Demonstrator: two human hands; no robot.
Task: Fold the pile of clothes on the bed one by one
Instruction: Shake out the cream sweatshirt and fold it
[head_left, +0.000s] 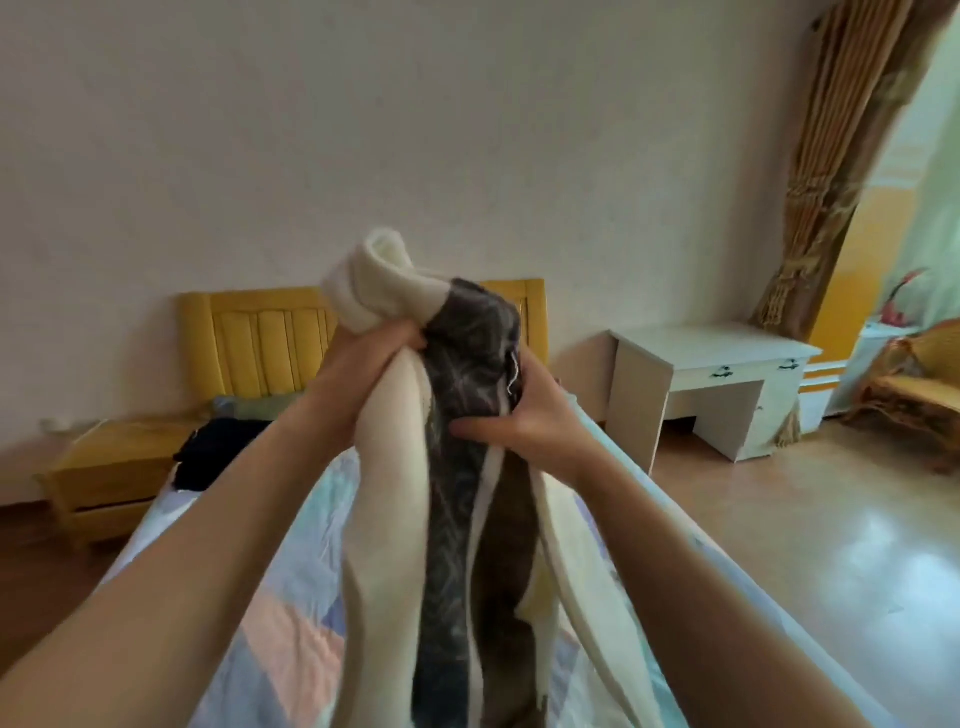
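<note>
Garment (457, 467) held up over the bed (270, 597), cream with a dark patterned panel, hanging bunched from both fists. Left hand (371, 351) curled tight round the cream top edge; right hand (524, 410) pinching the dark panel just beside it. More dark clothes (218, 452) far left on the bed, near the headboard (260, 343). Probably best now: slide the hands apart along the top edge to find shoulders or corners, shake out flat, then lay down smooth before folding. Keep hold firm; thick fabric likely to slump and twist.
</note>
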